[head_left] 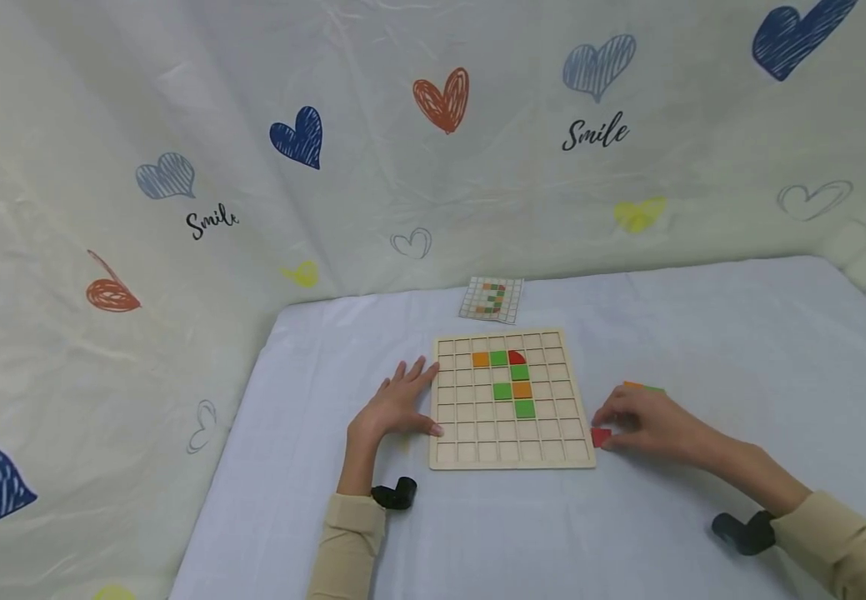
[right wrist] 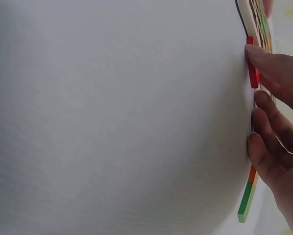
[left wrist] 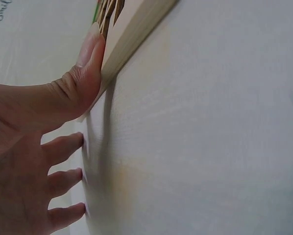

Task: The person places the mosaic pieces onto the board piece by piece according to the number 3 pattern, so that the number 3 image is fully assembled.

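A wooden grid board (head_left: 470,457) lies flat on the white cloth, with several orange, green and red tiles set in its squares. My left hand (head_left: 395,404) rests at the board's left edge, fingers spread; in the left wrist view the thumb (left wrist: 90,61) touches the rim. Beside the board's right edge, my right hand (head_left: 653,423) pinches a red tile (head_left: 601,437) with thumb and fingers, low at the cloth. A quarter-round red piece (head_left: 517,357) sits in the board's upper part. Behind the right fingers lie an orange tile (right wrist: 254,175) and a green tile (right wrist: 245,203), partly hidden.
A small pattern card (head_left: 466,307) with a coloured grid lies beyond the board, near the table's far edge. A light curtain (head_left: 372,200) printed with hearts hangs behind the table. Black wrist cameras (head_left: 397,493) sit on both forearms.
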A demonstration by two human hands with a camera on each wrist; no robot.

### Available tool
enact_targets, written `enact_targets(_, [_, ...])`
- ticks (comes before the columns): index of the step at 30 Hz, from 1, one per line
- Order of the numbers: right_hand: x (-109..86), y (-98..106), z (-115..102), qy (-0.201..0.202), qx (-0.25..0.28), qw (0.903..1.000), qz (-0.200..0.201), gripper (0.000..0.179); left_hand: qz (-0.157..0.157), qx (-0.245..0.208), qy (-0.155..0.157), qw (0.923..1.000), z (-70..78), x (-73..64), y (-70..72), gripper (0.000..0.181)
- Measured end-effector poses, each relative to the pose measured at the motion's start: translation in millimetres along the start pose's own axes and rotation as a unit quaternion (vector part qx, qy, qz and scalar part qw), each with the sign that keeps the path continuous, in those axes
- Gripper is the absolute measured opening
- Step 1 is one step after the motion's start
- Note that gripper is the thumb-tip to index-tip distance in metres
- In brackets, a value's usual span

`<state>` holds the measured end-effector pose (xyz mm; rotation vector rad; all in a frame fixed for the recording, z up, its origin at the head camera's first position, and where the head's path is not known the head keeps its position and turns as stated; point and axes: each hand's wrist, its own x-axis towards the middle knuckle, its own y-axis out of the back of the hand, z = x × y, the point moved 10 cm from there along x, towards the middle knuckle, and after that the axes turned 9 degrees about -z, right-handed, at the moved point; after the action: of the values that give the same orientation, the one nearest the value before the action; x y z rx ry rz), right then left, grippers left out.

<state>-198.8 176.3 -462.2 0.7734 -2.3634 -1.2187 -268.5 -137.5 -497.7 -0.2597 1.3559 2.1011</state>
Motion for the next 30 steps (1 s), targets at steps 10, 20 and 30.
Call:
enact_targets(10, [-3.5,1.1,-0.7,-0.002,0.026,0.9995,0.017,0.029,-0.002,-0.002,-0.002,1.0000,3.9,-2.1,0.8,0.110])
enact_targets(20, [-1.0,-5.8,8.4,-0.049,0.035,0.9980,-0.019,0.025,-0.003,-0.005,-0.001,1.0000,3.1,-2.3,0.6,0.110])
enact_targets(30, [-0.3,-6.2,6.7,-0.051,0.035,0.9976,-0.030,0.024,-0.003,-0.007,0.000,1.0000,3.6,-2.7,0.9,0.110])
